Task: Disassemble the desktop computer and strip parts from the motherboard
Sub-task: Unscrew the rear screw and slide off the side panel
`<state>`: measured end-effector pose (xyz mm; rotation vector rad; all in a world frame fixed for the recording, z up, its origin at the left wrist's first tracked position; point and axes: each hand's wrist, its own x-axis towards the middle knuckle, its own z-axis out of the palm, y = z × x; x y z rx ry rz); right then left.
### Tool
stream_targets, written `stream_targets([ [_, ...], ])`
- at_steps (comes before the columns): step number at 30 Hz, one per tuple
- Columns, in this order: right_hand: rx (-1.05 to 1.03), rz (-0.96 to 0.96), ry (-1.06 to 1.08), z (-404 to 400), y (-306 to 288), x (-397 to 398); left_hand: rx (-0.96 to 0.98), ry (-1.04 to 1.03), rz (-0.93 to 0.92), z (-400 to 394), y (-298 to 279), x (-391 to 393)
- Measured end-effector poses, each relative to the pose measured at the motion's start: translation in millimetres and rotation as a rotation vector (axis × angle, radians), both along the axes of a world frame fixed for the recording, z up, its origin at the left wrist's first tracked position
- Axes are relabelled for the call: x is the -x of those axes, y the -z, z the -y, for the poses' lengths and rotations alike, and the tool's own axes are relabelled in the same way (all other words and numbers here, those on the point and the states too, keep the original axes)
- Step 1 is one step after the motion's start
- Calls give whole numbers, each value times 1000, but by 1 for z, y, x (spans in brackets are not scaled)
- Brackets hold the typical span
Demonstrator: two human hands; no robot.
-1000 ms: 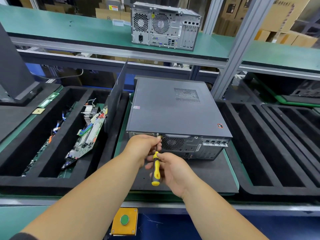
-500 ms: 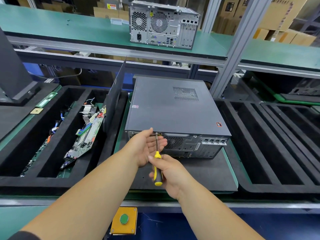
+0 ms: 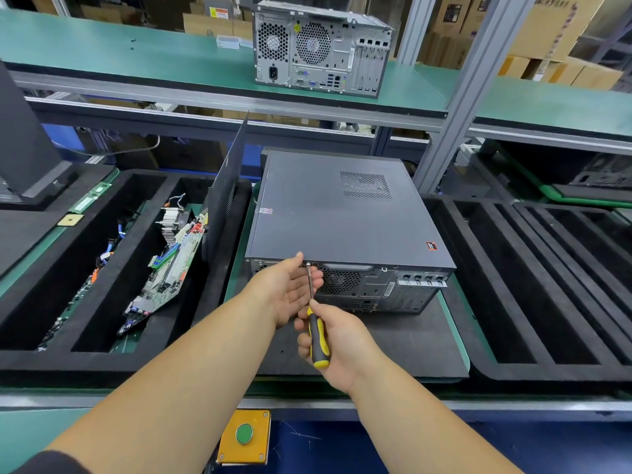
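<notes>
At the rear panel of the desktop computer (image 3: 345, 217), which is lying flat on a black mat (image 3: 403, 340), the right hand (image 3: 337, 347) is gripping a yellow-and-black screwdriver (image 3: 316, 331) — its tip is meeting a screw on the computer's top rear edge. The left hand (image 3: 290, 289) is cupping beneath, palm up, fingers relaxed. Left of the computer, a motherboard (image 3: 167, 265) is leaning in a foam tray (image 3: 102, 364).

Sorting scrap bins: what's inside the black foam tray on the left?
In the black foam tray: a motherboard leaning on edge with a finned heatsink at its top; in the next slot, coloured cables. Anything beneath them is covered.
</notes>
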<state>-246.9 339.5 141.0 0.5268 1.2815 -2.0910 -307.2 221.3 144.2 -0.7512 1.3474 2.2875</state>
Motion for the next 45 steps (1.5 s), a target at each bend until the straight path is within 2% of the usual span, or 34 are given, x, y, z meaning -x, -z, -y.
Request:
stream_targets([
  [12, -127, -71, -79, -2, 0, 0, 107, -46, -76, -4, 4, -4],
  [21, -489, -182, -233, -13, -19, -3, 150, -22, -190, 1, -5, -10],
  [25, -552, -404, -62, -31, -22, -1, 236, -5, -273, -5, -17, -12],
  [28, -609, -561, 106, -53, -23, 8, 317, 147, -308, -19, -21, -16],
  [30, -584, -612, 132, -67, -24, 16, 371, 253, -334, -31, -21, -19],
  [36, -562, -670, 114, -111, -19, 32, 391, 305, -348, -78, -21, -12],
  [42, -571, -658, 200, -182, -22, 46, 372, 379, -358, -153, -34, 5],
  [45, -650, -676, 197, -223, -25, 57, 367, 421, -372, -190, -40, 14],
])
